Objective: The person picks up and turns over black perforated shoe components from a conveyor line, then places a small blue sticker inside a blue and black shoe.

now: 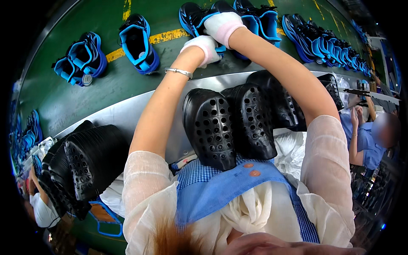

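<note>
At the far side, a black and blue sneaker is between my two white-gloved hands. My left hand is closed on the sneaker near its heel, where a bit of blue lining shows. Over its upper lies my right hand, fingers bent round it and partly hidden behind the glove's back. Just right of my hands stand more sneakers of the same kind, and a single sneaker sits apart to the left. Nearer my body, stacks of black perforated plastic shoe inserts lean along the metal edge.
The sneakers stand on a green surface with yellow lines. A pair is at far left, a long row at right. Another insert stack stands left of me. A co-worker in blue is at the right.
</note>
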Motion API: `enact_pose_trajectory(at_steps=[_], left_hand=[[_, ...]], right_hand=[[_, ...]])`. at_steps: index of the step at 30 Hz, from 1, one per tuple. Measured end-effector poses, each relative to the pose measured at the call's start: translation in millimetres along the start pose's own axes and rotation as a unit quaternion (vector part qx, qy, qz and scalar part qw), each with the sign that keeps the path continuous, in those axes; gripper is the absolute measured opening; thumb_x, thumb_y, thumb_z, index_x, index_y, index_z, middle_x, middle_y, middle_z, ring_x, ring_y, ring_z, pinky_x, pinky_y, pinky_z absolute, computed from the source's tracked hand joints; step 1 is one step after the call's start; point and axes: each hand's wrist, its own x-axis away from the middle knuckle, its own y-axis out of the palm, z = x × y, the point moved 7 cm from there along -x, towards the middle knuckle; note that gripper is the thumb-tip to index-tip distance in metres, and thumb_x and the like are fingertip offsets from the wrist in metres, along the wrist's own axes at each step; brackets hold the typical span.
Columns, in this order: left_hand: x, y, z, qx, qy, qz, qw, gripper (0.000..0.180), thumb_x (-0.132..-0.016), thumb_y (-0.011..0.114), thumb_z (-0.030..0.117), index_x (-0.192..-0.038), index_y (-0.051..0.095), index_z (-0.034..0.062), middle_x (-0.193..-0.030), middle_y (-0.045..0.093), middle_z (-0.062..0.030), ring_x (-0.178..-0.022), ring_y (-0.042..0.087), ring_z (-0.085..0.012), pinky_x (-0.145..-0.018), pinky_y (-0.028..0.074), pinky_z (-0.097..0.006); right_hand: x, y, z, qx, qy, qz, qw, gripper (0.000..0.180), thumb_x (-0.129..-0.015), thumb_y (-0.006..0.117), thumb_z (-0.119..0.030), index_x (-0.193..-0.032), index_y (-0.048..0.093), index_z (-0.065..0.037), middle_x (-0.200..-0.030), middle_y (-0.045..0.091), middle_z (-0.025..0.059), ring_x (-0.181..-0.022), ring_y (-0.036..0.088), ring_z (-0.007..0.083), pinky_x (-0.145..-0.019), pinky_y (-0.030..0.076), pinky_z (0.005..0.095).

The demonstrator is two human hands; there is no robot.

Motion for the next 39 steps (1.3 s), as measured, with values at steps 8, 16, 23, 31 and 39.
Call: enact_pose_trajectory(at_steps=[8,16,23,31,39], left_hand=[[2.9,-2.7,1.6,-0.016,-0.018,-0.009,1.0,0.04,-0.079,0.06,0.033,-0.104,0.065,0.0025,-0.087,0.069,-0.0147,-0.069,0.068,-0.0252,-0.072,0.053,-0.035],[-2.9,2.9,-3.8,0.001,-0.049,-0.027,0.998,0.04,-0.078,0.062,0.03,-0.106,0.061,0.0005,-0.08,0.067,-0.015,-0.062,0.067,-0.0244,-0.061,0.054,-0.033],[-7.2,6.6,-7.2,-0.065,-0.04,-0.004,0.997,0.049,-0.077,0.063,0.033,-0.115,0.06,0.0024,-0.082,0.068,-0.0151,-0.062,0.067,-0.0236,-0.061,0.054,-0.033],[13.0,-11.5,1.9,0.083,-0.029,0.002,0.996,0.059,-0.075,0.071,0.037,-0.114,0.057,-0.004,-0.087,0.066,-0.0165,-0.062,0.067,-0.0234,-0.058,0.056,-0.033],[59.6,-56.7,-0.4,0.194,-0.015,0.022,0.981,0.05,-0.077,0.068,0.048,-0.097,0.062,0.0024,-0.074,0.062,-0.0086,-0.054,0.061,-0.0155,-0.051,0.051,-0.025]], right_hand=[[7.1,0.8,3.4,0.021,0.023,-0.035,0.999,0.02,-0.08,0.061,-0.018,-0.094,0.071,-0.008,-0.095,0.069,0.014,-0.088,0.067,0.029,-0.073,0.054,0.0385],[-6.4,14.0,2.7,0.047,0.023,-0.018,0.998,0.023,-0.076,0.066,-0.019,-0.097,0.072,-0.012,-0.099,0.069,0.0094,-0.09,0.068,0.025,-0.073,0.054,0.0386],[-19.9,11.4,5.3,-0.064,0.039,-0.045,0.996,0.032,-0.082,0.057,-0.036,-0.1,0.07,-0.013,-0.098,0.069,0.0098,-0.091,0.066,0.0278,-0.077,0.052,0.0417],[41.3,-27.4,24.6,-0.155,-0.028,0.065,0.985,0.04,-0.085,0.05,-0.044,-0.085,0.066,-0.007,-0.08,0.065,0.0164,-0.078,0.062,0.0346,-0.072,0.049,0.0424],[215.0,-88.2,65.7,-0.164,-0.045,0.146,0.975,0.02,-0.085,0.058,-0.025,-0.083,0.061,-0.006,-0.075,0.06,0.0117,-0.069,0.06,0.03,-0.061,0.047,0.0375]])
